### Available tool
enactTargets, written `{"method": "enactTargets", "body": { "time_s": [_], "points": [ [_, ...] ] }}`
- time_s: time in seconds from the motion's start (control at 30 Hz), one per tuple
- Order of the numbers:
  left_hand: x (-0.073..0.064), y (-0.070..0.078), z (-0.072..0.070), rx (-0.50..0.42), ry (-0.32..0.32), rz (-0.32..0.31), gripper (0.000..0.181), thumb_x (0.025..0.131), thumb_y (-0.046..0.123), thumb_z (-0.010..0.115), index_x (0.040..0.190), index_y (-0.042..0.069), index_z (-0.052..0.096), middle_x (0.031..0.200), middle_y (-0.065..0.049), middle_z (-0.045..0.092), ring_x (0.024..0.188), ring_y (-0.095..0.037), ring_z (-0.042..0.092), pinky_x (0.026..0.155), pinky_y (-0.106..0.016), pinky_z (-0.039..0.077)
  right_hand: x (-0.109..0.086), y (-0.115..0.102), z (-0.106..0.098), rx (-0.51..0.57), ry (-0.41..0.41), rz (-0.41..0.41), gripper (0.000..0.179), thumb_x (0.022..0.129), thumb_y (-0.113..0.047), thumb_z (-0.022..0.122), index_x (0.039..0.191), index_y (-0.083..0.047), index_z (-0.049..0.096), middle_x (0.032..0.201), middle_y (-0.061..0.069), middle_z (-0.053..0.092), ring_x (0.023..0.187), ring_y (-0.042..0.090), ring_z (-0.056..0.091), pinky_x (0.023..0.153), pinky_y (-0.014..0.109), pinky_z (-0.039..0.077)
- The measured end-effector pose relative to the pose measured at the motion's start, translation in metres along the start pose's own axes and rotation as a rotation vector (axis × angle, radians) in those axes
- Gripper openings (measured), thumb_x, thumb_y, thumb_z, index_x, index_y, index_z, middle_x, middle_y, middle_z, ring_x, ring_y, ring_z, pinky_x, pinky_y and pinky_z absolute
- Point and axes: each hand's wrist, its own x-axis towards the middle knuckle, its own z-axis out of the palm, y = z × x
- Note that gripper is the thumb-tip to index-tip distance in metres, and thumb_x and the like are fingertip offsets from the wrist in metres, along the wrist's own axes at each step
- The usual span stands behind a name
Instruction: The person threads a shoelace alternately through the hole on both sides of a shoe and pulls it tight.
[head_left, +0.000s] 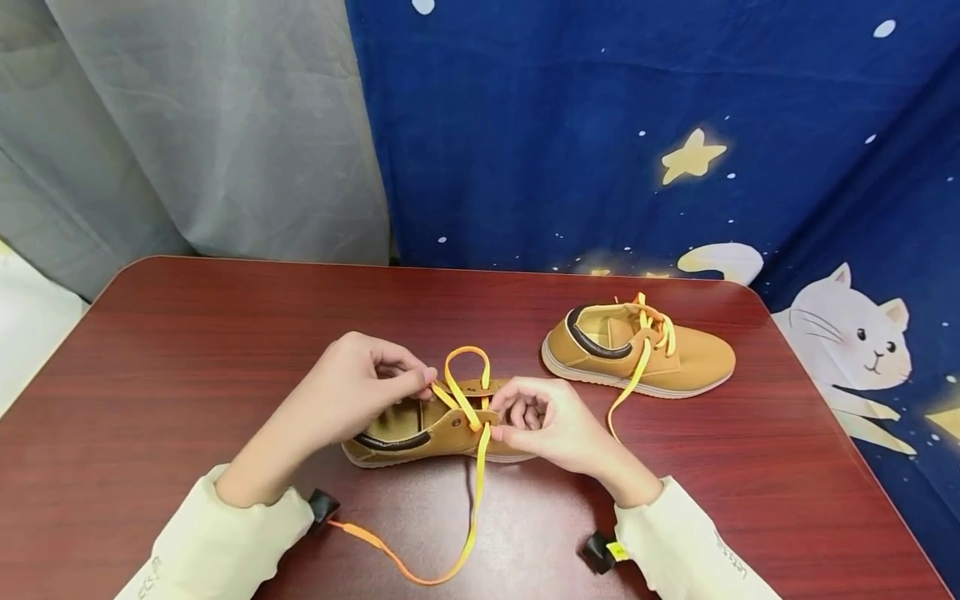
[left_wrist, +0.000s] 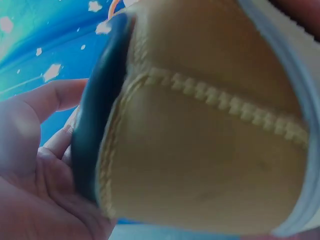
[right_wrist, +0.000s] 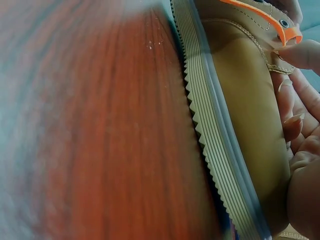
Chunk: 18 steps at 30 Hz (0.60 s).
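A tan shoe (head_left: 442,437) with a dark padded collar stands on the table, toe to the right. A yellow-orange shoelace (head_left: 467,350) rises in a loop above its eyelets, and one long end trails down over the near side. My left hand (head_left: 360,387) pinches the shoelace between thumb and fingertips over the shoe's opening. With thumb and index finger, my right hand (head_left: 558,421) grips the shoe's eyelet flap beside the lace. In the right wrist view the thumb (right_wrist: 302,54) touches that flap near the orange lace (right_wrist: 285,37). The heel (left_wrist: 195,150) fills much of the left wrist view.
Another tan shoe (head_left: 697,358) stands at the back right, its yellow laces hanging loose onto the table. Both stand on a reddish-brown table (head_left: 187,333). Behind its far edge hang a grey curtain (head_left: 225,125) and a blue star-patterned curtain (head_left: 525,125).
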Motion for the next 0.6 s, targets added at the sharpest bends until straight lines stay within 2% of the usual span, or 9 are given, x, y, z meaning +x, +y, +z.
{"method": "enactTargets", "body": {
  "time_s": [0.2,0.4,0.6],
  "points": [
    [-0.002,-0.002,-0.015,-0.024,0.041,0.012,0.015,0.093,0.021,0.07,0.082,0.018,0.08,0.076,-0.001,0.077,0.074,-0.01,0.069,0.065,-0.021,0.051,-0.001,0.001,0.002,0.001,0.006,0.002,0.016,0.081,-0.008,0.08,0.093,-0.012,0.07,0.065,0.0,0.055,0.055,0.002,0.043,0.047,0.021,0.033],
    [-0.007,-0.002,-0.032,-0.035,0.093,0.0,0.015,0.094,0.023,0.069,0.09,0.014,0.081,0.078,0.002,0.078,0.076,0.0,0.07,0.069,-0.018,0.054,-0.001,0.001,0.002,-0.005,0.016,0.001,0.02,0.077,0.0,0.078,0.091,-0.013,0.071,0.064,-0.001,0.055,0.055,0.001,0.043,0.047,0.019,0.033],
    [-0.009,-0.007,-0.045,-0.004,0.141,0.0,0.017,0.095,0.027,0.069,0.093,0.014,0.081,0.078,0.009,0.077,0.072,-0.002,0.068,0.068,-0.021,0.055,0.0,0.002,0.003,-0.006,0.019,-0.017,0.017,0.079,-0.004,0.081,0.088,-0.013,0.069,0.061,0.0,0.054,0.053,0.001,0.041,0.046,0.02,0.032]
  ]
}}
